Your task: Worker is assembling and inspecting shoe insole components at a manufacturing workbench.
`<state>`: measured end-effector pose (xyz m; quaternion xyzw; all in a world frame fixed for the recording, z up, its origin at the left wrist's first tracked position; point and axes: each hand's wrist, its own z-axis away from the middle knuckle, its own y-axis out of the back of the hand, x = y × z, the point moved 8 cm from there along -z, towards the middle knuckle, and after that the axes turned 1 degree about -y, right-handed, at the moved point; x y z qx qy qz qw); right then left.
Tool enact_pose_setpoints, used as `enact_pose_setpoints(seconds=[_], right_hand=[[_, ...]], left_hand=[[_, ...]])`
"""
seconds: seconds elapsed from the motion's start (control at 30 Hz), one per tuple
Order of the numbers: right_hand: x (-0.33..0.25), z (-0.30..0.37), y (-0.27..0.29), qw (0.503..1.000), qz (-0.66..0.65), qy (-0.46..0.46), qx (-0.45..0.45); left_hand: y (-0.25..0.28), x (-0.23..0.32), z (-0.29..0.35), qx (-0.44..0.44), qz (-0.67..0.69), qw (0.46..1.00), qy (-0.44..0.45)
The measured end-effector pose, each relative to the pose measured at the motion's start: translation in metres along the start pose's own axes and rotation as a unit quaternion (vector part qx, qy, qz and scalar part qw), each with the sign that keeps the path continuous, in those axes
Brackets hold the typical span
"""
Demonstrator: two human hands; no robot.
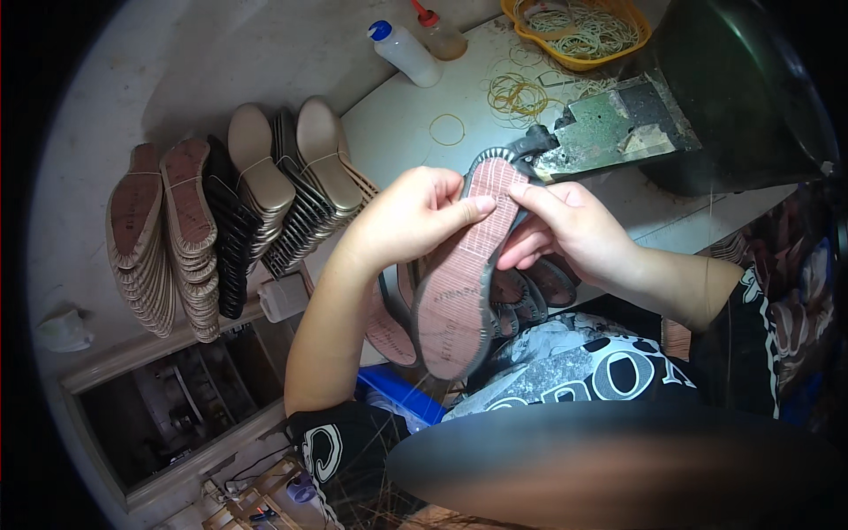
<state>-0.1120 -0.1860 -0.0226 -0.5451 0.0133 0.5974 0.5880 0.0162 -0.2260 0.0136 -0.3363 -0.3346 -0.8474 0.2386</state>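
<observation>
A shoe insole (455, 305) with a ribbed reddish-brown underside and a black wrapped edge is held between my two hands, its underside facing up. My left hand (422, 212) grips its left side, the thumb lying across the underside. On the opposite side my right hand (570, 225) pinches the edge, thumb on top and fingers curled below. The pleated far end of the insole is right by the dark working head (535, 141) of a green machine (618, 128); whether they touch I cannot tell. More insoles (389, 327) lie partly hidden beneath it.
Banded stacks of insoles (188, 203) stand at the left, some with beige tops (329, 150). A blue-capped bottle (406, 55), a red-tipped bottle (442, 37) and a yellow basket (579, 62) of rubber bands sit on the white table (397, 124). Loose rubber bands (517, 97) lie near the machine.
</observation>
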Motion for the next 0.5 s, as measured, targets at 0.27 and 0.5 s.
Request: enact_pose_setpoints(seconds=[0.27, 0.5], right_hand=[[0.003, 0.038, -0.004, 0.997, 0.037, -0.012, -0.063], [-0.002, 0.057, 0.028, 0.989, 0.116, -0.09, -0.014]], left_hand=[[-0.022, 0.004, -0.001, 0.035, 0.206, 0.973, 0.096], [-0.011, -0.005, -0.005, 0.084, 0.202, 0.969, 0.115]])
